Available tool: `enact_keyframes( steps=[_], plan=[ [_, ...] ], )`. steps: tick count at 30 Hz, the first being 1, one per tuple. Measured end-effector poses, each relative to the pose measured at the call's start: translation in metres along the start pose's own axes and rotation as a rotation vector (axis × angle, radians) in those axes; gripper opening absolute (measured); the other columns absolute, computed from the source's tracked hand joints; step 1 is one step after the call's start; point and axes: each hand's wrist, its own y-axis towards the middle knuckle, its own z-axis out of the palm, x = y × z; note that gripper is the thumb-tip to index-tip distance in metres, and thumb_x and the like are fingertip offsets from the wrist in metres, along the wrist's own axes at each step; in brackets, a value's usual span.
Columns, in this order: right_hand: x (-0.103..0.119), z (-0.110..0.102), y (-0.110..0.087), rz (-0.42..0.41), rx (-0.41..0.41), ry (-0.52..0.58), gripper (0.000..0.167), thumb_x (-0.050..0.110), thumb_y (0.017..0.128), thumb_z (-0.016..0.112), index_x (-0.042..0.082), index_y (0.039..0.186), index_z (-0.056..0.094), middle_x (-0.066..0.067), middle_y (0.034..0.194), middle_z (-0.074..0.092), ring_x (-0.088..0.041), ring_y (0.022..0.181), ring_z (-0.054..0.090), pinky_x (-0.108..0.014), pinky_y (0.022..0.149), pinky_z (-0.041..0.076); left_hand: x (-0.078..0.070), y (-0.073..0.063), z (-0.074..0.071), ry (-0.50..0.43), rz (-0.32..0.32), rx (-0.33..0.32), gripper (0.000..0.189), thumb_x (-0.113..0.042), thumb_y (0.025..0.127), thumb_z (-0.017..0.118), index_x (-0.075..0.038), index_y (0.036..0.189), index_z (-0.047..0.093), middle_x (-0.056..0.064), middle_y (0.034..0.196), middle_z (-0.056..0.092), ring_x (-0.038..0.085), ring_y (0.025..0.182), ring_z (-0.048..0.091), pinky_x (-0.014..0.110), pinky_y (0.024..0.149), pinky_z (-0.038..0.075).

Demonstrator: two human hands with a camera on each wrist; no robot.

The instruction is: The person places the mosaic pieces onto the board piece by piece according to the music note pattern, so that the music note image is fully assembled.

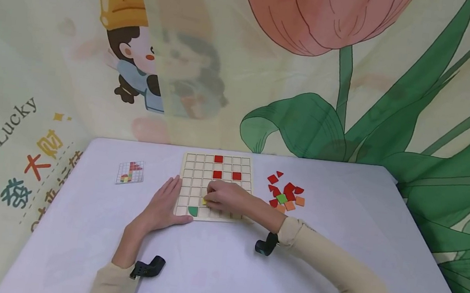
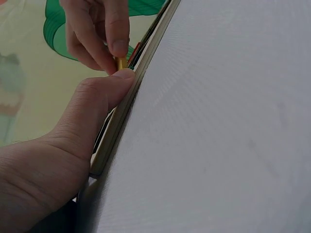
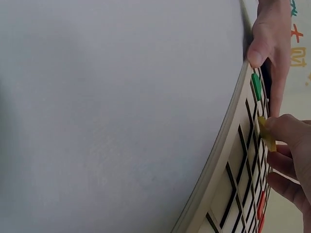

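Note:
A light wooden grid board (image 1: pixel 188 172) lies on the white table, with several red squares (image 1: pixel 237 176) and a green quarter-round piece (image 1: pixel 193 211) in its cells. My right hand (image 1: pixel 229 197) reaches over the board from the right and pinches a yellow piece (image 3: pixel 266 134) between thumb and fingertips, just above the cells near the green piece. My left hand (image 1: pixel 162 206) rests along the board's left edge, fingers straight, its thumb (image 2: pixel 109 90) on the front corner. The yellow piece's full outline is partly hidden by my fingers.
Right of the board lies a loose pile of red, orange and green pieces (image 1: pixel 288 191). A small card (image 1: pixel 130 172) printed with a coloured grid pattern lies to the left. A patterned cloth (image 1: pixel 209 66) hangs behind the table.

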Motion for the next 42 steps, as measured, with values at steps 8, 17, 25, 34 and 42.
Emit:
enact_keyframes(
  steps=[8,17,25,34,42],
  plan=[
    [0.005,0.002,0.009,-0.053,0.008,-0.037,0.016,0.025,0.093,0.066,0.018,0.103,0.075,0.003,0.095,0.063,-0.008,0.083,0.053,-0.014,0.071,0.048,0.001,-0.001,-0.002,-0.003,-0.006,0.014,0.113,-0.055,0.078,0.073,0.002,0.154,0.011,0.021,0.163,0.008,0.039,0.151,0.005,0.057,0.121,0.015],
    [0.009,0.003,0.007,-0.050,0.016,-0.042,0.013,0.022,0.094,0.064,0.018,0.100,0.076,0.002,0.097,0.063,-0.009,0.086,0.056,-0.015,0.073,0.050,0.000,-0.001,-0.003,-0.008,-0.002,0.008,0.113,-0.053,0.078,0.074,0.002,0.154,0.012,0.021,0.163,0.009,0.038,0.151,0.005,0.057,0.121,0.016],
    [0.022,0.004,-0.004,0.070,0.042,-0.004,0.022,0.026,0.096,0.061,0.017,0.113,0.072,0.000,0.112,0.065,-0.011,0.100,0.060,-0.018,0.085,0.053,0.000,-0.001,-0.001,-0.008,-0.007,0.000,0.113,-0.054,0.077,0.074,0.002,0.154,0.012,0.021,0.163,0.009,0.039,0.151,0.005,0.056,0.121,0.016],
    [0.048,0.001,-0.055,-0.022,-0.024,-0.080,0.028,0.029,0.093,0.063,0.022,0.120,0.066,0.003,0.127,0.064,-0.012,0.120,0.057,-0.025,0.100,0.049,-0.003,0.001,-0.001,0.003,0.005,-0.003,0.113,-0.053,0.078,0.074,0.004,0.153,0.012,0.021,0.163,0.009,0.039,0.151,0.005,0.054,0.122,0.014],
    [0.053,0.000,-0.105,-0.032,0.041,-0.088,0.033,0.033,0.089,0.069,0.022,0.120,0.066,0.004,0.122,0.067,-0.010,0.115,0.060,-0.023,0.094,0.052,-0.002,-0.001,-0.002,-0.002,0.012,0.002,0.112,-0.050,0.078,0.075,0.006,0.153,0.012,0.024,0.162,0.009,0.041,0.151,0.006,0.055,0.122,0.014]
  ],
)
